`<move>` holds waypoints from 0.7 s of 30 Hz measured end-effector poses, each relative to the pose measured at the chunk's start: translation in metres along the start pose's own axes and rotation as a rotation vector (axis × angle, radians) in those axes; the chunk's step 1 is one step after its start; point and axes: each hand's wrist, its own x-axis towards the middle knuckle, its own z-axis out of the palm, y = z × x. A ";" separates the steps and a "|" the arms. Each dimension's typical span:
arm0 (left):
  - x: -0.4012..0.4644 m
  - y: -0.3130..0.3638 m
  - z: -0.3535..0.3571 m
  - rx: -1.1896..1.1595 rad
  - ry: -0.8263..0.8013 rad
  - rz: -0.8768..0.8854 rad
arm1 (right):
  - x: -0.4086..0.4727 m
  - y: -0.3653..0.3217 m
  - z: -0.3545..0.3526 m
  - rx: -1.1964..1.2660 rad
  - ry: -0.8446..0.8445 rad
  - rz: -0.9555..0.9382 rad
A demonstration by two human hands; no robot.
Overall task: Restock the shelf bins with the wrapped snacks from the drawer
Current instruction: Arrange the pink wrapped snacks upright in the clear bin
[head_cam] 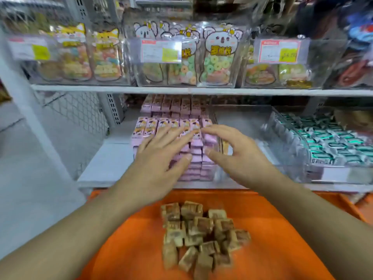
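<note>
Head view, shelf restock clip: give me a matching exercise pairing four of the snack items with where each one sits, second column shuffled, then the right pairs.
Things
1. pink wrapped snacks
2. brown wrapped snacks
3. teal and silver wrapped snacks
4. koala candy bags

Places
A. upper shelf, in a clear bin
B. lower shelf, in the clear bin at the right
C. loose pile in the orange drawer
D. lower shelf, stacked under both hands

Pairs: 1-D, 2-C, 3-B, 4-A
</note>
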 end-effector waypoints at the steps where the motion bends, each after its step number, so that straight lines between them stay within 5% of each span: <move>1: -0.017 0.007 0.003 -0.029 0.007 0.000 | -0.018 -0.004 0.003 -0.002 0.005 -0.014; 6: -0.114 0.015 0.048 -0.110 -0.052 -0.021 | -0.102 -0.003 0.052 -0.033 -0.184 0.036; 12: -0.195 -0.045 0.112 -0.026 -0.400 -0.155 | -0.163 0.032 0.128 -0.035 -0.611 0.283; 21: -0.215 -0.133 0.168 0.005 -0.968 -0.157 | -0.163 0.071 0.221 -0.059 -0.989 0.239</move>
